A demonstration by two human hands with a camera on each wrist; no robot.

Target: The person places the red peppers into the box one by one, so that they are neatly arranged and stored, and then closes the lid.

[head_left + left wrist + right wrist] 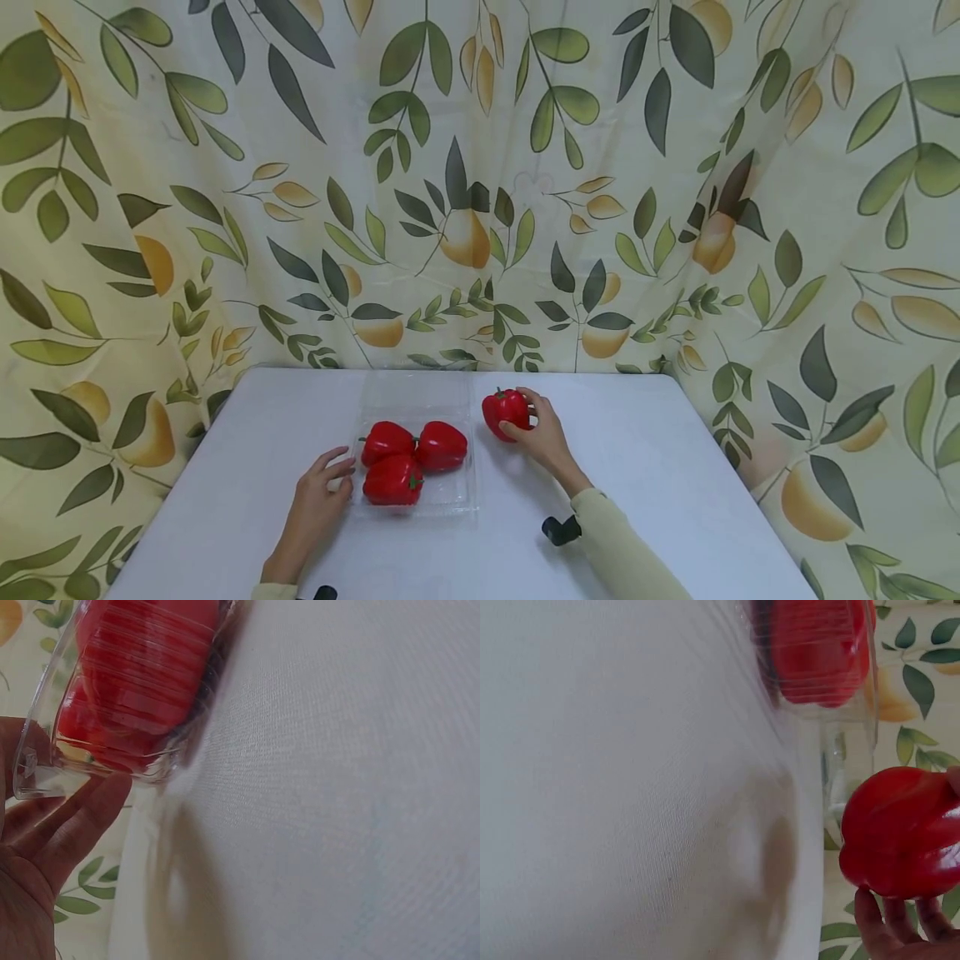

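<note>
Left hand (321, 498), half-spread, touches container (453, 494) edge — right hand (547, 433) grips 1 pepper (500, 412), table (645, 475) room rightward.

Between three and four o'clock, the right hand (906, 945) holds a glossy red bell pepper (900, 838), three fingertips meeting its six o'clock edge and another part of the hand, cut by the frame, at its two o'clock. At one o'clock sits a clear plastic container (846, 712) with red showing through its ribbed wall; whether that is one pepper or several is hard to tell. White tabletop (615, 765) spreads round nine o'clock, a soft shadow (778, 859) lies towards five, and leaf-patterned cloth (919, 694) hangs at two.
</note>
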